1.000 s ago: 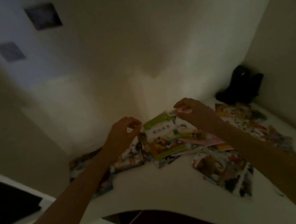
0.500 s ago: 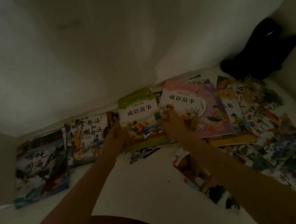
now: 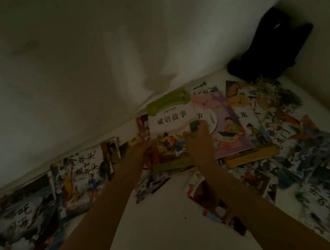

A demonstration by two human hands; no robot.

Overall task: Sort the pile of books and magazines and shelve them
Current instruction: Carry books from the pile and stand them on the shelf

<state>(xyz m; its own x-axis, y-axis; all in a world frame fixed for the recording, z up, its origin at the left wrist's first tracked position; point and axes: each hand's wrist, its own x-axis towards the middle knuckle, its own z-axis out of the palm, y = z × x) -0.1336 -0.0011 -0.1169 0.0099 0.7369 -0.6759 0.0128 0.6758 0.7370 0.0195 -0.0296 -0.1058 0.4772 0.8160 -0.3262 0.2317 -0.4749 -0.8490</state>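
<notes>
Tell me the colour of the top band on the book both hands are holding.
Green, above a pale title panel on the held book; the head view shows it.

You had a green-topped book (image 3: 170, 124) with a glossy paper cover; the pink book (image 3: 225, 126) touching its right edge looked equally slick. Under it, the white desk (image 3: 160, 227) was smooth and matt. The black object (image 3: 270, 48) beyond it looked soft, like cloth.

Two bare, sleeveless forearms (image 3: 114, 193)
</notes>
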